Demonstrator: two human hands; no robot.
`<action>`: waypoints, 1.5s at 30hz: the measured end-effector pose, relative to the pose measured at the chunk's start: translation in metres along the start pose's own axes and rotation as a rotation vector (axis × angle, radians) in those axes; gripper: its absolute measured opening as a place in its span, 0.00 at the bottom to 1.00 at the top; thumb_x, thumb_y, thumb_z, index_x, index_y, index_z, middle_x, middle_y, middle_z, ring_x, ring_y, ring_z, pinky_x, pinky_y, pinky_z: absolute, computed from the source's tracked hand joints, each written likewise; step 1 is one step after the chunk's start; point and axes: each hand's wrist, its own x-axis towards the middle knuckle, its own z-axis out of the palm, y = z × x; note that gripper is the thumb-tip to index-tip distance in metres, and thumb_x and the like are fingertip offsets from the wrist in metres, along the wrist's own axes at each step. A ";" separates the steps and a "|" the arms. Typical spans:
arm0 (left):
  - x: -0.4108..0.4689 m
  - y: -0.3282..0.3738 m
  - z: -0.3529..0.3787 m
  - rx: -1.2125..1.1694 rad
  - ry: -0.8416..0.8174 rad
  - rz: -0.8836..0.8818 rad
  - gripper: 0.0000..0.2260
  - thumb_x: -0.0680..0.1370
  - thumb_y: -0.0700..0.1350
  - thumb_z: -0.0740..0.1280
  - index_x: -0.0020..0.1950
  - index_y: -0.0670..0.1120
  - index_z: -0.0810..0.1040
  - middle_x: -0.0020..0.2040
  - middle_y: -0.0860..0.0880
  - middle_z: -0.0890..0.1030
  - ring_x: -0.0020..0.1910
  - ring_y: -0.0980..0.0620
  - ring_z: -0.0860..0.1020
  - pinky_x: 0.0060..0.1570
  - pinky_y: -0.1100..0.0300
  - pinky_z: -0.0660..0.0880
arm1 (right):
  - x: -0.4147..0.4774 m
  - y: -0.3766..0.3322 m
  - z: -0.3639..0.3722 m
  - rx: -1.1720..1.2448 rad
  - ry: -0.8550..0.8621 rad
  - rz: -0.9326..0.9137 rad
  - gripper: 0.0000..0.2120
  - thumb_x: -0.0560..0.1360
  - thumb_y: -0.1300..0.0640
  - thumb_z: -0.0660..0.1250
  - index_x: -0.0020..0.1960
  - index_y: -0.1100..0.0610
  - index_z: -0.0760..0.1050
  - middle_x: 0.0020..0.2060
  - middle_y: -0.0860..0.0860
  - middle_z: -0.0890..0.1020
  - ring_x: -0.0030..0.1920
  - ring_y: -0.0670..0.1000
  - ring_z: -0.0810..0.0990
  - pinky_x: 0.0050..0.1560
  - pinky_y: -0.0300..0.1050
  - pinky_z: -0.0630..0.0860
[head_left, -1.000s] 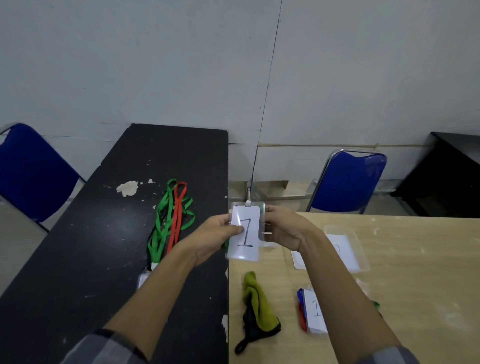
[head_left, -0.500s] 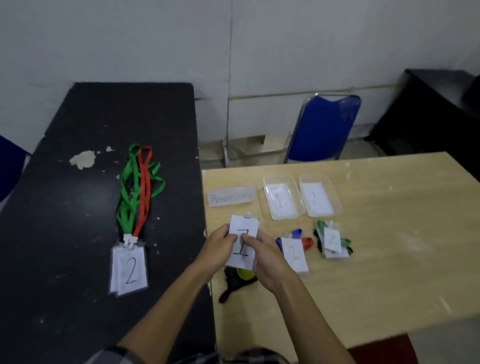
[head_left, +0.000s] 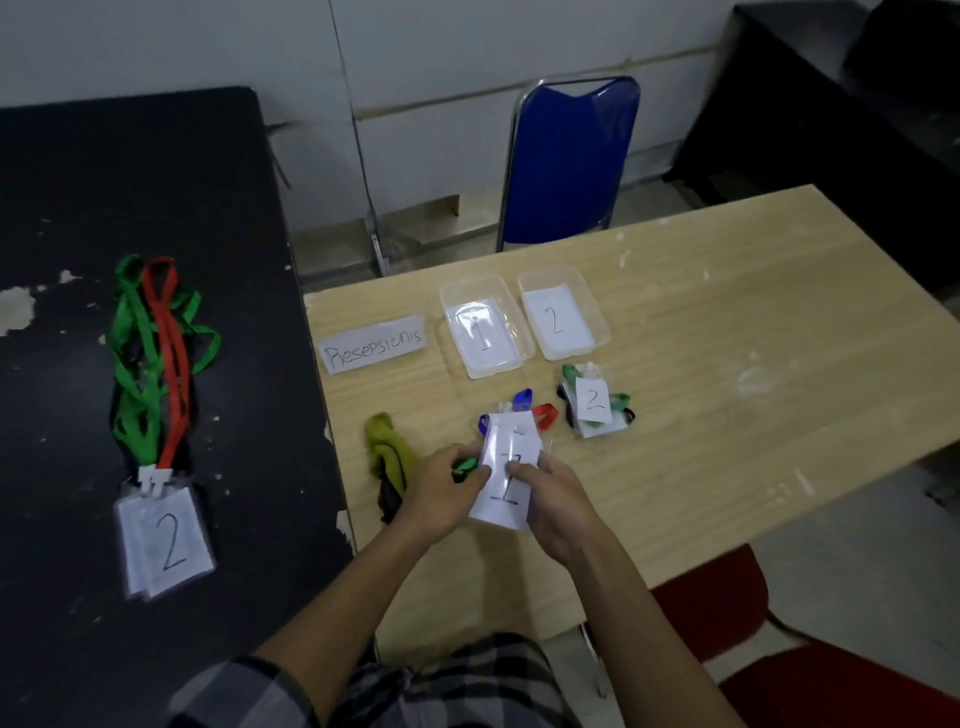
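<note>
White paper badge card marked 1 is pinched at its side edges by left hand and right hand, long axis running away from the person, low over the pale wooden table. Just behind lies another stack of cards with blue and red lanyards; an olive-green cloth sits to its left.

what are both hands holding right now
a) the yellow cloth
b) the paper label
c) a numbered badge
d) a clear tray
c: the left hand and the right hand both pinch the badge by its sides, while the label lies apart from them on the table.
</note>
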 end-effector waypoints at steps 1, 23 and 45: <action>0.005 0.002 0.005 0.014 0.008 0.014 0.11 0.80 0.48 0.68 0.61 0.50 0.81 0.58 0.51 0.81 0.55 0.53 0.80 0.56 0.53 0.79 | 0.006 -0.006 -0.004 -0.021 0.015 -0.011 0.16 0.79 0.66 0.64 0.65 0.56 0.77 0.54 0.59 0.85 0.55 0.62 0.83 0.55 0.58 0.81; 0.065 -0.021 0.051 0.010 0.291 -0.082 0.11 0.78 0.33 0.67 0.57 0.45 0.84 0.49 0.50 0.83 0.43 0.61 0.80 0.43 0.72 0.74 | 0.083 -0.020 -0.028 -1.005 0.158 -0.367 0.33 0.76 0.53 0.72 0.76 0.58 0.63 0.71 0.56 0.68 0.69 0.56 0.68 0.66 0.49 0.68; 0.037 -0.019 0.027 -0.101 0.457 -0.051 0.10 0.81 0.38 0.62 0.55 0.51 0.79 0.54 0.55 0.81 0.50 0.57 0.79 0.47 0.63 0.76 | 0.045 0.004 -0.001 -1.137 0.477 -0.536 0.21 0.79 0.53 0.63 0.72 0.53 0.69 0.70 0.51 0.73 0.71 0.54 0.69 0.69 0.59 0.65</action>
